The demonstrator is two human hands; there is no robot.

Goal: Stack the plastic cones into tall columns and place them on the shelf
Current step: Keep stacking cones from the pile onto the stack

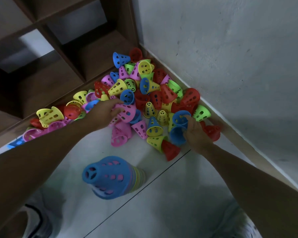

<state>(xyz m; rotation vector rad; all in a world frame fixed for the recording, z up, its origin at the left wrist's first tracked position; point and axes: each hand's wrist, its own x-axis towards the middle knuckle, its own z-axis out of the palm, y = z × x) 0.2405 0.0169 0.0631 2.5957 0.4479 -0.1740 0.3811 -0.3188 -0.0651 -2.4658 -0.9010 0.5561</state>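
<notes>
Loose cones heaped on the floor between shelf and wall, left hand curled round a pink cone, right hand gripping nested blue cones, blue-topped stack standing near.

Head view looks steeply down, close above floor.

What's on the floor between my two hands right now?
Head view: between left hand and right hand lie loose cones, pink, blue and yellow.
</notes>
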